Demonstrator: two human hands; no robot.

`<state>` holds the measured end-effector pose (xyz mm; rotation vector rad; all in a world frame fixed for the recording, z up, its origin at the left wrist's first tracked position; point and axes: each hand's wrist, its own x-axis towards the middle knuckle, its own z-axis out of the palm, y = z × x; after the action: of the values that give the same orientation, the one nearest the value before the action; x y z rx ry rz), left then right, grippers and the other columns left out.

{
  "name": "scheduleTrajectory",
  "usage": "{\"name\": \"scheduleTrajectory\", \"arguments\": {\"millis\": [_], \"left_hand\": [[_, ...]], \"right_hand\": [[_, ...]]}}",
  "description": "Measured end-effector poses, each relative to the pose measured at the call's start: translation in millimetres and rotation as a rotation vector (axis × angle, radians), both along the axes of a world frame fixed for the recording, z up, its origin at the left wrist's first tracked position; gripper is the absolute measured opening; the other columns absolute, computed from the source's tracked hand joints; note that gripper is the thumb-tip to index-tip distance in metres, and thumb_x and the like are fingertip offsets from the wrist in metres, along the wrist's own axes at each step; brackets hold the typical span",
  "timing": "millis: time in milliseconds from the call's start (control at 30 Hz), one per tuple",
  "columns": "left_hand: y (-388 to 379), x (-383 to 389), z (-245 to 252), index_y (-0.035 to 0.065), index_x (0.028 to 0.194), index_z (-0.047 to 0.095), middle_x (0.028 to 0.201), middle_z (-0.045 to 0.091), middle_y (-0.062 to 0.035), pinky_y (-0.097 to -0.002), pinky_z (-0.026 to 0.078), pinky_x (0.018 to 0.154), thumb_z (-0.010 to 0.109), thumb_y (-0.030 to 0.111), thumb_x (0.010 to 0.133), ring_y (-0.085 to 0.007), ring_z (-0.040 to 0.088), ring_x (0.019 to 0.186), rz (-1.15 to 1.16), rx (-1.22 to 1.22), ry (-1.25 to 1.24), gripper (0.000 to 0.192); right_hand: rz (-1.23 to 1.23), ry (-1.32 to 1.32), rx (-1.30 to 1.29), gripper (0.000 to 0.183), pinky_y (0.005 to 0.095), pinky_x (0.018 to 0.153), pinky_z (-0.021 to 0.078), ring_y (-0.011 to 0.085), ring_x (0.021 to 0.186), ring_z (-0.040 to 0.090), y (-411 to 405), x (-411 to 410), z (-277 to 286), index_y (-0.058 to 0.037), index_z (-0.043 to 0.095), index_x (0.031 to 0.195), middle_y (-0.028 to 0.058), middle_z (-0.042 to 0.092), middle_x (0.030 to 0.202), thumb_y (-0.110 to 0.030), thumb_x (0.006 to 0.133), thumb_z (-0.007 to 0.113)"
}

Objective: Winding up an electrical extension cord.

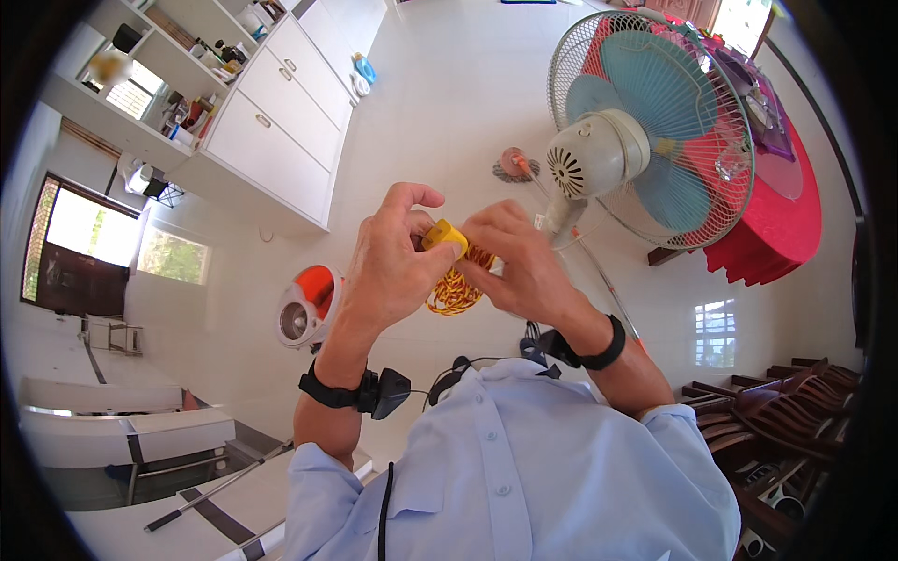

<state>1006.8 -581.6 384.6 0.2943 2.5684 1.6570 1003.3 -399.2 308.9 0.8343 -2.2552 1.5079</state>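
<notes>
Between the thumb and fingers of my left hand (386,263) is a yellow plastic electrical connector (440,235); I cannot tell whether it is a plug or a socket. A bundle of red-and-yellow twisted cord (454,293) hangs just below it in loops. My right hand (523,263) pinches the cord close to the connector, its fingers partly covering the bundle. Both hands are in front of the chest and nearly meet at the connector. Black straps with small devices are around both wrists.
A grey fan (589,158) with blue blades stands ahead to the right, before a red-covered table (779,217). A mop (515,165) lies near its base. An orange-and-white mop bucket (309,305) is at left, white cabinets (280,105) beyond. Wooden chairs (779,407) stand at right.
</notes>
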Motion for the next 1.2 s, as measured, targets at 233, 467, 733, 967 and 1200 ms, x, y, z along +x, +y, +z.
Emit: {"name": "scheduleTrajectory", "arguments": {"millis": [233, 467, 733, 967, 1200], "left_hand": [[-19, -2, -24, -0.0009, 0.127, 0.047, 0.085, 0.066, -0.0074, -0.0241, 0.051, 0.064, 0.073, -0.002, 0.080, -0.0104, 0.063, 0.072, 0.003, -0.021, -0.091, 0.054], [-13, -9, -89, 0.0035, 0.138, 0.044, 0.123, 0.061, -0.0116, -0.0331, 0.051, 0.093, 0.086, 0.008, 0.068, -0.0180, 0.061, 0.110, -0.073, 0.199, 0.038, 0.082], [9, -7, -115, -0.0023, 0.090, 0.069, 0.088, 0.072, -0.0064, -0.0311, 0.054, 0.078, 0.082, 0.012, 0.072, -0.0132, 0.068, 0.083, -0.121, 0.217, -0.155, 0.027], [12, -9, -124, 0.0003, 0.102, 0.070, 0.095, 0.073, -0.0062, -0.0315, 0.055, 0.081, 0.083, 0.016, 0.073, -0.0129, 0.068, 0.090, -0.239, 0.362, -0.267, 0.036], [17, -3, -144, 0.0036, 0.121, 0.062, 0.110, 0.070, -0.0049, -0.0322, 0.053, 0.091, 0.085, 0.011, 0.071, -0.0146, 0.065, 0.101, -0.680, 0.619, -0.420, 0.055]], "right_hand": [[0.145, -0.060, 0.311, 0.007, 0.0394, 0.070, 0.0498, 0.0264, 0.080, 0.058, -10, -11, -14, -0.0026, 0.071, 0.082, 0.0098, 0.062, 0.078, -0.008, 0.080, 0.073], [0.247, -0.297, -0.117, 0.010, 0.0330, 0.061, 0.0505, 0.0265, 0.064, 0.065, -19, -24, 3, 0.0050, 0.071, 0.092, 0.0142, 0.069, 0.081, 0.000, 0.085, 0.066], [0.150, -0.016, 0.038, 0.007, 0.0360, 0.054, 0.0418, 0.0273, 0.057, 0.054, -25, -37, 10, 0.0067, 0.064, 0.079, 0.0145, 0.057, 0.068, 0.002, 0.083, 0.067], [0.043, -0.244, -0.080, 0.011, 0.0292, 0.055, 0.0383, 0.0135, 0.059, 0.049, -26, -34, 14, 0.0051, 0.063, 0.078, 0.0065, 0.053, 0.066, 0.001, 0.087, 0.068], [0.004, -0.327, -0.404, 0.014, 0.0242, 0.057, 0.0404, 0.0049, 0.066, 0.052, -20, -10, 35, 0.0033, 0.066, 0.083, -0.0013, 0.057, 0.071, -0.006, 0.094, 0.067]]}}
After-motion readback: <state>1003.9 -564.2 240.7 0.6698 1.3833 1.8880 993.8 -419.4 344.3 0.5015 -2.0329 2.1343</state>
